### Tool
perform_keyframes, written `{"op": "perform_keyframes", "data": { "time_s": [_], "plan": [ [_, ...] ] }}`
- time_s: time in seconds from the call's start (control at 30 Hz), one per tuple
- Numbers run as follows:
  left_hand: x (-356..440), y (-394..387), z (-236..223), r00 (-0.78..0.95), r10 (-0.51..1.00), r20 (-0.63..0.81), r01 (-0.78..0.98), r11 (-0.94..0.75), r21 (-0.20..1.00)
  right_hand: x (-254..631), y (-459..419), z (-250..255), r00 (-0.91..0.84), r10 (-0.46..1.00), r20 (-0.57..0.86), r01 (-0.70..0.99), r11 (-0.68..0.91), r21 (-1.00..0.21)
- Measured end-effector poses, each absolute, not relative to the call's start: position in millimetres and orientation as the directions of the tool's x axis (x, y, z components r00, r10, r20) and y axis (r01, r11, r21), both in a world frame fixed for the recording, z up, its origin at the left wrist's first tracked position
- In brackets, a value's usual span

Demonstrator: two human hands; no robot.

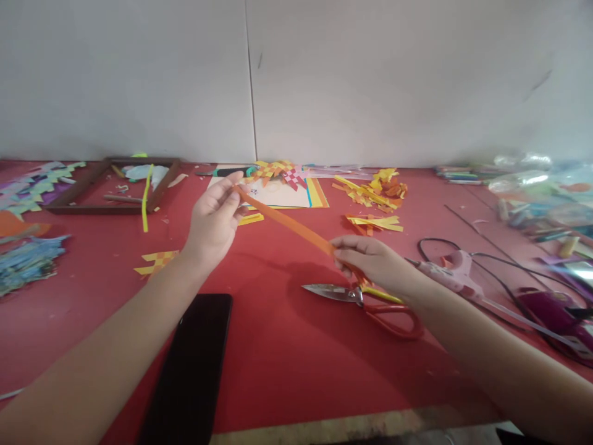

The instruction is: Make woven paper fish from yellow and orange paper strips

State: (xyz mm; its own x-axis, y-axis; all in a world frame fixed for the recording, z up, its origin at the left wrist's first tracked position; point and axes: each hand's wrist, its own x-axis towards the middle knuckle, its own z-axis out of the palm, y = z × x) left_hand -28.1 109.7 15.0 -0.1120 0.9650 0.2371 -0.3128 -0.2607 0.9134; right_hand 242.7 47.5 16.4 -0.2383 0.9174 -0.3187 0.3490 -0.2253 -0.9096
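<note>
A long orange paper strip (291, 225) stretches between my two hands above the red table (287, 346). My left hand (214, 219) pinches its far end, raised near the stack of coloured paper sheets (290, 193). My right hand (373, 262) is closed on its near end, just above the red-handled scissors (365, 301) that lie on the table with blades pointing left.
A black phone (192, 368) lies near the front edge. A pink glue gun (447, 272) with black cord sits right. Yellow and orange strip cuttings (373, 188) lie behind. A brown wooden frame (113, 184) and woven paper pieces (28, 191) are at left.
</note>
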Motion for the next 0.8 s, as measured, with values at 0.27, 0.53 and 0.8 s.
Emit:
{"op": "perform_keyframes", "data": {
  "time_s": [0.27,0.53,0.8],
  "plan": [
    [-52,91,4,-0.038,0.943,0.329,0.383,-0.29,0.877,258,66,11,-0.239,0.971,-0.019,0.794,0.184,-0.579],
    [-76,74,-11,0.181,0.963,0.201,0.731,-0.269,0.628,264,76,-7,-0.451,0.889,0.073,0.846,0.452,-0.283],
    [-82,71,-14,0.356,0.913,0.2,0.831,-0.407,0.379,277,79,-12,-0.521,0.85,0.083,0.839,0.527,-0.134]
  ]
}}
